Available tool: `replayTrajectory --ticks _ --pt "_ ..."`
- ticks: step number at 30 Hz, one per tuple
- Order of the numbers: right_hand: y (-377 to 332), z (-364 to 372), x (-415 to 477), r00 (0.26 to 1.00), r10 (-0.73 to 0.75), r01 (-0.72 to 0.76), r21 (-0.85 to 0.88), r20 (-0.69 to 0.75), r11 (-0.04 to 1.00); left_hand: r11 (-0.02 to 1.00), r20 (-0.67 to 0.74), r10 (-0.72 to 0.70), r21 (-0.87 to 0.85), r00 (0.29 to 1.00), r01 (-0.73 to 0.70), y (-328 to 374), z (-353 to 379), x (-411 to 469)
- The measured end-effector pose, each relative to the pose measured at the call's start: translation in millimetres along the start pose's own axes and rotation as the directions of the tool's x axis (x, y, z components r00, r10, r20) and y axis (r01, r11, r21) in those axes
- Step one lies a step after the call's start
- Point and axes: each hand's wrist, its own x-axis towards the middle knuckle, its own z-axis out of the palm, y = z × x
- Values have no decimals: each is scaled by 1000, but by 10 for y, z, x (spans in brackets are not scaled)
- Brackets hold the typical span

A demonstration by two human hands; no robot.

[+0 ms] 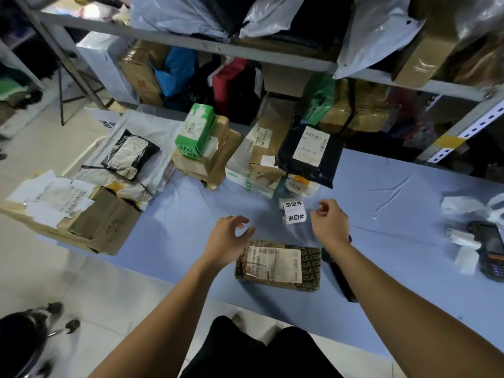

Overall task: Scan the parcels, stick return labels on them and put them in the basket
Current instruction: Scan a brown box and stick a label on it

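Now, close to the front edge of the blue table cloth (177,230): the patterned brown parcel (277,266), flat, white shipping label (283,261) facing up. Above its left end, the left hand (227,242), fingers loosely bent and a little apart, holding nothing; touching the parcel or not, cannot tell. Beyond its right end, raised, the right hand (330,226), thumb and forefinger drawn together; pinching something thin or nothing, cannot tell. Just left of those fingertips, flat on the cloth, a strip of white return labels (294,211), two printed ones showing. Under the right forearm, partly hidden, a dark long object (341,279). Far to the right, near the table edge, a handheld scanner (491,249) beside some torn white paper (463,241). At the back of the table, parcels in piles: a green box (195,130) on top of cardboard ones, a black mailer bag (309,151) leaning on others. Behind, a metal shelf rack (191,42) full of more bags and boxes.
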Motion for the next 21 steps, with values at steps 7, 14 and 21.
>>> replayTrajectory --ticks 7,14,21 --pt "-145 401 197 952 242 -271 149 188 951 998 -3 -41 -50 999 40 6 -99 -65" --pt "-195 200 -105 941 12 -113 281 338 953 928 102 -99 -350 990 129 225 -44 38" --pt "-229 81 -339 878 -181 65 265 442 962 605 344 -174 -702 923 376 488 84 211"
